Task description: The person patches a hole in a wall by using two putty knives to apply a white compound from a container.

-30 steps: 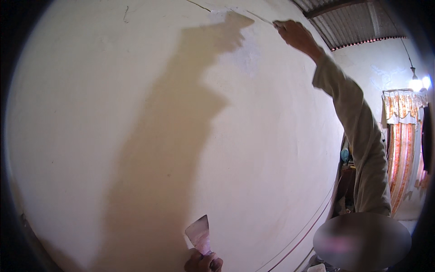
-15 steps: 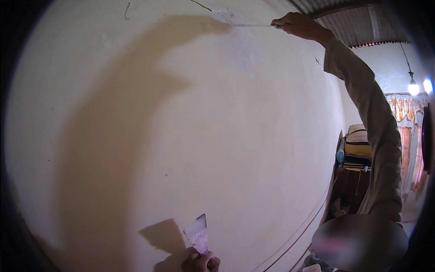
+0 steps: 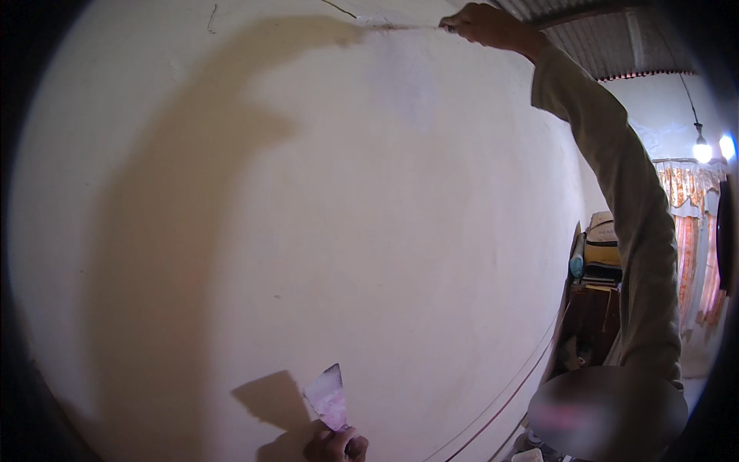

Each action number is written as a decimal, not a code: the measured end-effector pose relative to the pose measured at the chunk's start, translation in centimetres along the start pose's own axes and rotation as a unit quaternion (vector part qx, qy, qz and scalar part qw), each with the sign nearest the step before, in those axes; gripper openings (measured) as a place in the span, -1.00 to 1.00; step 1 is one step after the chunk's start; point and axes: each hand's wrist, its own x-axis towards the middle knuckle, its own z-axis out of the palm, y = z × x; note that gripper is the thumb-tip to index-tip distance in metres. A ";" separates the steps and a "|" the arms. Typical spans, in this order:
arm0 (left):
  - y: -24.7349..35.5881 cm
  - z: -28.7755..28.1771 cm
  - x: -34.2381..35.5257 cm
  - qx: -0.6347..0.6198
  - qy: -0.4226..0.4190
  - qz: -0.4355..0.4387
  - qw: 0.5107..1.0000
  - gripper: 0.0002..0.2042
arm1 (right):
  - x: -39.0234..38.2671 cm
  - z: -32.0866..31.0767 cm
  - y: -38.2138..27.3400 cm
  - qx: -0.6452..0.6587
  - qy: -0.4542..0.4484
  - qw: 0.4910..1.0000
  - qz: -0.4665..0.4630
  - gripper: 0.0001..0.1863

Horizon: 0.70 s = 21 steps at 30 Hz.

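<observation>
Since half a second ago, the right hand (image 3: 485,25) has shifted left and slightly up; the left hand (image 3: 336,445) and its scraper (image 3: 325,396) sit a little further left.

Room: bare wall (image 3: 431,231) lies open between the two hands. Corrugated roofing (image 3: 608,46) borders the raised wrist; thin cables (image 3: 508,389) cross the wall low on the right, toward a dark brown cabinet (image 3: 594,316).

Materials: wall matte, off-white; a greyer patch (image 3: 404,92) shows below a thin blade (image 3: 412,28), seen edge-on. Whether the blade presses the wall, I cannot tell. Scraper flared, flat, smeared whitish and pink.

Pose: right arm, in a long drab sleeve (image 3: 616,154), reaches high, fingers clamped on the thin blade's handle. Left fingers close round the scraper's handle near the lower edge, blade upward, tilted slightly left
</observation>
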 end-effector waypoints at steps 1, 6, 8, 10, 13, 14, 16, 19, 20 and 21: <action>-0.1 -0.1 -0.1 0.002 -0.008 0.000 1.000 -0.68 | -0.9 0.1 -0.1 0.031 -0.035 0.999 0.015 -0.63; 0.0 0.4 -0.7 -0.029 -0.014 -0.024 0.999 -0.68 | -6.5 -1.5 -0.6 0.195 -0.062 0.968 0.144 -0.58; 0.9 0.6 0.6 -0.031 0.005 -0.070 0.997 -0.77 | -9.8 -0.8 -1.9 0.299 -0.022 0.943 0.148 -0.57; -1.1 1.6 -1.6 -0.076 0.033 -0.089 0.993 -0.72 | -12.4 -0.5 -3.4 0.499 -0.056 0.841 0.202 -0.62; -0.4 2.2 -1.3 -0.199 0.070 -0.149 0.966 -0.68 | -18.1 0.0 -6.2 0.642 -0.063 0.730 0.226 -0.66; 0.5 1.9 -0.2 -0.226 0.070 -0.175 0.956 -0.69 | -20.3 1.0 -5.7 0.711 -0.121 0.661 0.206 -0.69; 2.7 0.7 2.5 -0.302 0.106 -0.272 0.907 -0.68 | -23.7 1.2 -8.7 0.724 -0.118 0.645 0.215 -0.72; 2.5 0.9 1.5 -0.361 0.047 -0.385 0.848 -0.66 | -30.6 4.2 -12.6 0.743 -0.147 0.612 0.225 -0.72; 2.6 0.8 1.3 -0.370 -0.021 -0.421 0.828 -0.65 | -32.5 4.5 -13.5 0.727 -0.181 0.625 0.219 -0.70; 3.4 0.7 1.2 -0.357 -0.058 -0.419 0.833 -0.69 | -34.1 4.4 -14.9 0.712 -0.185 0.637 0.231 -0.71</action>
